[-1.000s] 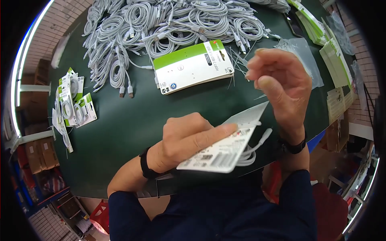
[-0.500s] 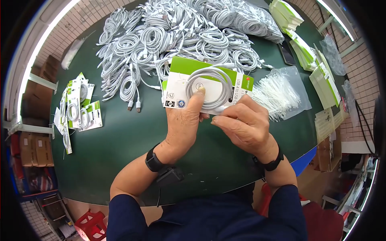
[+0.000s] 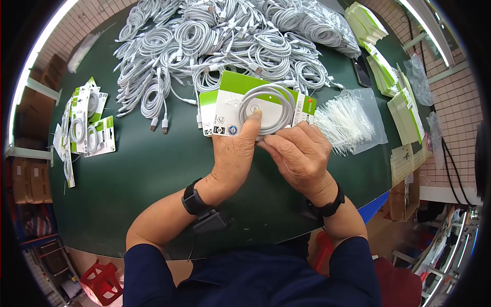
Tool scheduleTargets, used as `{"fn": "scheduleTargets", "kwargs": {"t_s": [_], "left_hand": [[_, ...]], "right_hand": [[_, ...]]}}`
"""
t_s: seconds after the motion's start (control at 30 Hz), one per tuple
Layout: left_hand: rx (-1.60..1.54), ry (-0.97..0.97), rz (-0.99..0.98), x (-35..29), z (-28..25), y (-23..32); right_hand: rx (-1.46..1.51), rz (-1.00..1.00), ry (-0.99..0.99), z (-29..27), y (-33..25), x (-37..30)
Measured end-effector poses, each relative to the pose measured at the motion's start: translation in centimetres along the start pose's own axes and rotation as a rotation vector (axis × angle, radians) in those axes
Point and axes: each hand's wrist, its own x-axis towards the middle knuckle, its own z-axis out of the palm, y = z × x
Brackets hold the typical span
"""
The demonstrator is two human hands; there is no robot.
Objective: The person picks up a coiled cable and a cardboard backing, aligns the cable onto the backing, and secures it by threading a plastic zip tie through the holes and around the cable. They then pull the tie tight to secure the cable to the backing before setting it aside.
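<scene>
Gripping cable coil (image 3: 289,108) against card (image 3: 228,106) with left hand (image 3: 232,148); pinching closed at coil's six o'clock with right hand (image 3: 303,153), contents hidden. Best press coil flat.

Right grip (image 3: 302,156) — closer in, from just below the held card (image 3: 226,105) to its lower edge.

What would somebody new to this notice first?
Probably the big heap of pale grey cables covering much of the table's far side. Next, at the centre, the left hand holds a green-and-white card with a coiled cable on it, the right hand at its lower edge. To the right, a pile of thin white ties stands out beside a clear bag.
</scene>
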Motion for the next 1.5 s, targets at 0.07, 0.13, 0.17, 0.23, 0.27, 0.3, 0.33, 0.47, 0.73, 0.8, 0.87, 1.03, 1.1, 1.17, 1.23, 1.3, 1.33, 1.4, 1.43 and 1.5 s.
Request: {"fn": "scheduleTargets", "kwargs": {"t_s": [0.07, 0.13, 0.17, 0.23, 0.27, 0.3, 0.33, 0.47, 0.73, 0.8, 0.87, 1.03, 1.1, 1.17, 1.23, 1.3, 1.33, 1.4, 1.43, 1.5], "left_hand": [[-0.014, 0.006, -0.087, -0.3, -0.3, 0.1], [-0.022, 0.010, -0.129, -0.4, -0.4, 0.1], [-0.024, 0.018, -0.114, -0.4, -0.4, 0.0], [-0.031, 0.031, -0.084, -0.5, -0.4, -0.5], [-0.031, 0.030, -0.084, -0.4, -0.4, -0.6], [-0.023, 0.027, -0.057, -0.3, -0.4, -0.8], [-0.014, 0.024, -0.031, -0.2, -0.4, -1.0], [-0.010, 0.027, -0.093, -0.1, -0.6, -0.2], [-0.021, 0.038, -0.210, -0.1, -0.6, 0.7], [-0.041, 0.041, -0.210, -0.3, -0.4, 0.5], [-0.070, 0.052, -0.150, -0.4, 0.0, 0.3], [-0.060, 0.056, -0.019, -0.3, 0.3, -0.5], [-0.046, 0.032, -0.050, -0.5, -0.1, -0.4], [-0.017, -0.012, -0.115, -0.8, -0.5, -0.3], [-0.010, -0.023, -0.126, -0.8, -0.9, -0.4], [0.013, -0.042, -0.158, -0.8, -1.2, -0.4], [0.016, -0.046, -0.154, -0.7, -1.3, -0.4], [-0.019, -0.060, -0.146, -0.7, -1.3, -0.4], [-0.034, -0.068, -0.143, -0.7, -1.3, -0.4], [-0.041, -0.061, -0.125, -0.6, -1.0, -0.5]], "right_hand": [[-0.005, 0.006, 0.008, 0.3, -0.2, 0.0], [-0.014, 0.009, -0.002, 0.6, -0.3, -0.1], [-0.023, 0.014, -0.010, 0.7, -0.4, -0.1], [-0.036, 0.020, -0.018, 1.0, -0.4, -0.3], [-0.016, 0.013, -0.008, 1.2, -0.5, -0.4], [0.005, 0.007, 0.003, 1.3, -0.6, -0.4], [0.025, 0.002, 0.013, 1.4, -0.7, -0.5], [0.333, -0.047, 0.001, 1.5, -1.5, -1.0], [0.279, -0.089, -0.043, 1.1, -0.6, -0.9], [0.253, -0.073, -0.036, 1.1, -0.5, -1.0], [0.186, -0.058, -0.016, 1.0, -0.4, -1.0], [0.190, 0.013, -0.017, 1.2, -0.3, -1.4], [0.199, 0.082, 0.028, 1.4, -0.6, -1.3], [0.201, 0.115, 0.055, 1.4, -0.5, -1.3], [0.169, 0.097, 0.021, 1.7, -0.3, -1.2], [0.151, 0.085, 0.011, 1.8, -0.2, -1.0], [0.162, 0.108, -0.011, 1.7, -0.4, -0.9], [0.187, 0.157, -0.058, 1.6, -0.5, -1.1], [0.189, 0.159, -0.053, 1.6, -0.6, -1.1], [0.162, 0.177, -0.052, 1.6, -0.7, -1.0]]}}
